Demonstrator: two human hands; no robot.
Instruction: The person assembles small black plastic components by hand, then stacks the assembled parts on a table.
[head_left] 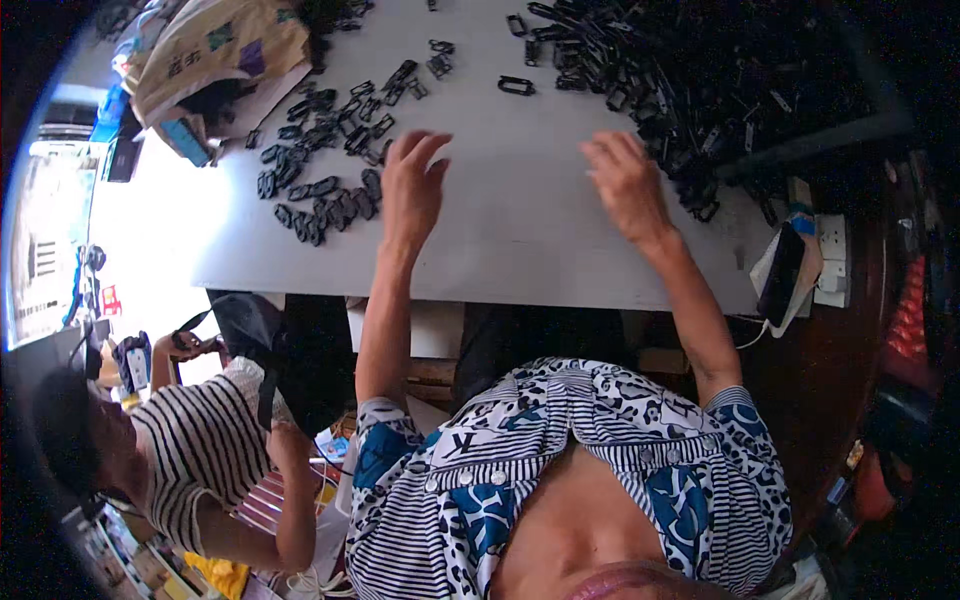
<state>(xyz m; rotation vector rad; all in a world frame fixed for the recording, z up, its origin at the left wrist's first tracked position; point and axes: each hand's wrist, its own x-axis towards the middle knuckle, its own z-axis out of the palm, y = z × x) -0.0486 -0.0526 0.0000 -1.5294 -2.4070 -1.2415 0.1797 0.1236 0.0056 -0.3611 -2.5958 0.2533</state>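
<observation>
My left hand (411, 192) hovers over the grey-white table, its fingers bent and the thumb apart from them, with nothing visible in it. Just left of it lies a spread of small black oblong plastic pieces (318, 208), some lined up in short rows. My right hand (628, 186) has its fingers stretched out, with no piece seen in it. It is nearest to a large heap of loose black oblong pieces (700, 100) at the far right. One single black oblong frame (516, 86) lies beyond and between my hands.
A brown printed sack (225, 60) rests at the table's far left. On the right edge are a phone (782, 272) with a white cable and a white power strip (833, 250). Another person in a striped top (200, 435) sits at my left. The table's near edge (480, 296) runs below my hands.
</observation>
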